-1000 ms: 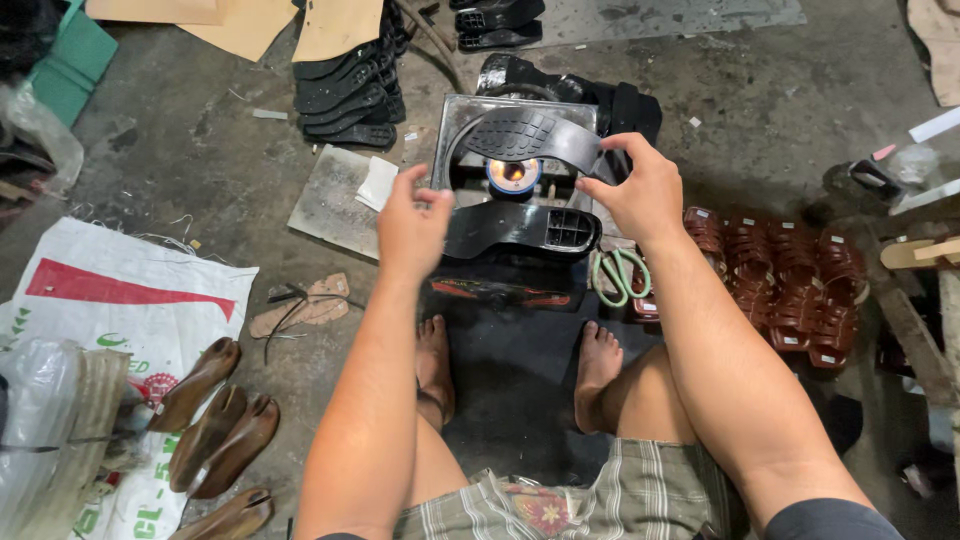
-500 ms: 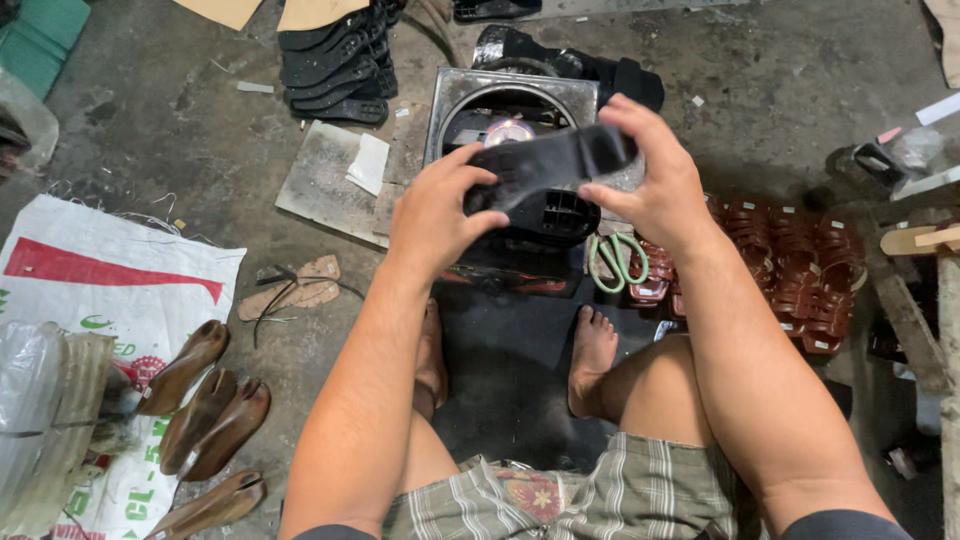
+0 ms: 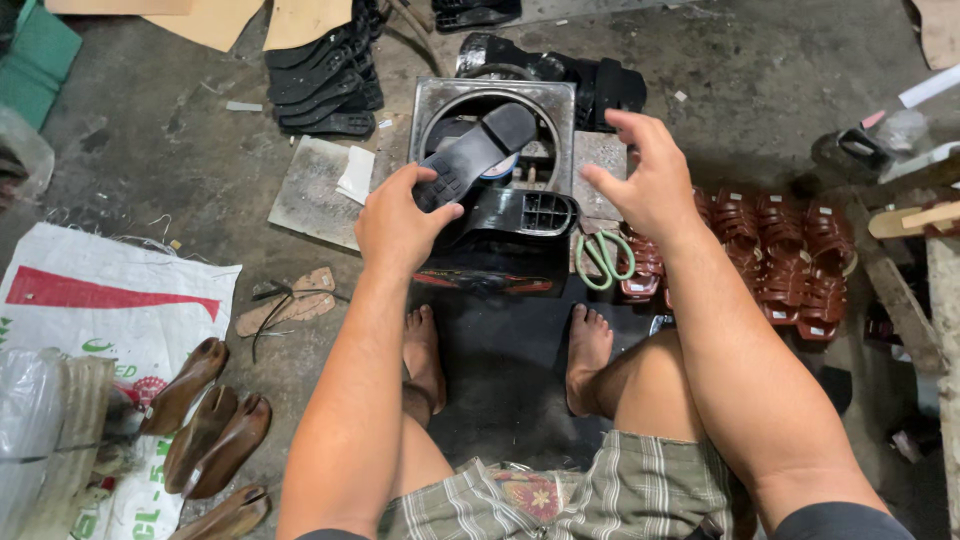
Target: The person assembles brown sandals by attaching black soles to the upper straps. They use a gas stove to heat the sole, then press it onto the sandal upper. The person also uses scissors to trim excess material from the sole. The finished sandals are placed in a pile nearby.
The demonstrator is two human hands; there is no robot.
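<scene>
Matt black rubber sole [image 3: 476, 155], dull metal frame [image 3: 495, 95], rough concrete floor [image 3: 160, 170]

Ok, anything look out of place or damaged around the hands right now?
Nothing looks damaged. The left hand holds a black sole tilted over the square metal box. The right hand hovers open, holding nothing. Green-handled scissors lie flat by the brown sandals.

Light is soft, even and moderately dim; around the metal box [image 3: 497, 120] the concrete floor [image 3: 760, 90] reads grey, with only faint shadows beneath the forearms. Weak glare sits on the box's rim and on the glossy black stand [image 3: 510, 235] just below it. Focus is sharp near the box, while the white sack [image 3: 100, 300] far left of it bows with wide-angle distortion and slight softness.
</scene>
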